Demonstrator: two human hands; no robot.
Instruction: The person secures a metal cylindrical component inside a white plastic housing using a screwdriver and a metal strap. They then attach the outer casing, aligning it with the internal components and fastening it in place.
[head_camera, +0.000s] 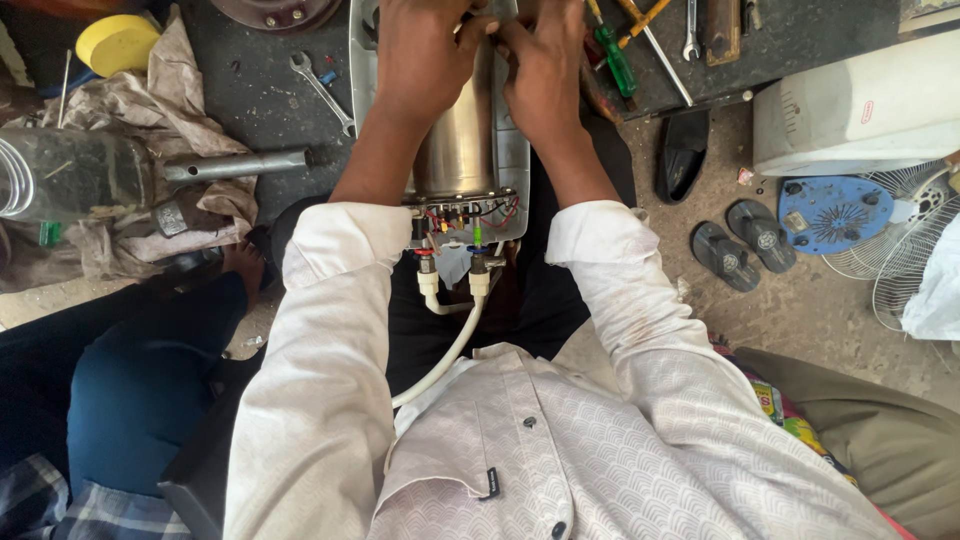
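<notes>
Both my hands are up at the far end of the stainless steel tank (462, 140), which lies lengthwise on its grey backing plate (514, 150) across my lap. My left hand (425, 50) is curled over the top left of the tank with the fingers bent down around it, so it's gripping the cylinder. My right hand (545, 65) is right beside it, touching it at the knuckles, fingers pinched in narrow on something small at the tank's top edge. I can't tell what that bit is, my own fingers hide it.

At the near end of the tank there's a bundle of coloured wires (462, 215) in red, yellow, black and green, and below that two white pipe fittings (452, 280) with a white hose (445, 355) curving down toward my shirt.

Up on the dark bench: a green-handled screwdriver (612, 58) just right of my right hand, a combination spanner (322, 88) to the left, a steel tube socket (235, 165) on a dirty rag (165, 110), and a yellow cap (118, 42) in the corner. On the floor to my right sit a pair of grey sandals (742, 243), a black shoe (683, 152), a blue fan motor housing (835, 212) and a white fan guard (895, 262). Someone in blue trousers (140, 390) sits at my left.
</notes>
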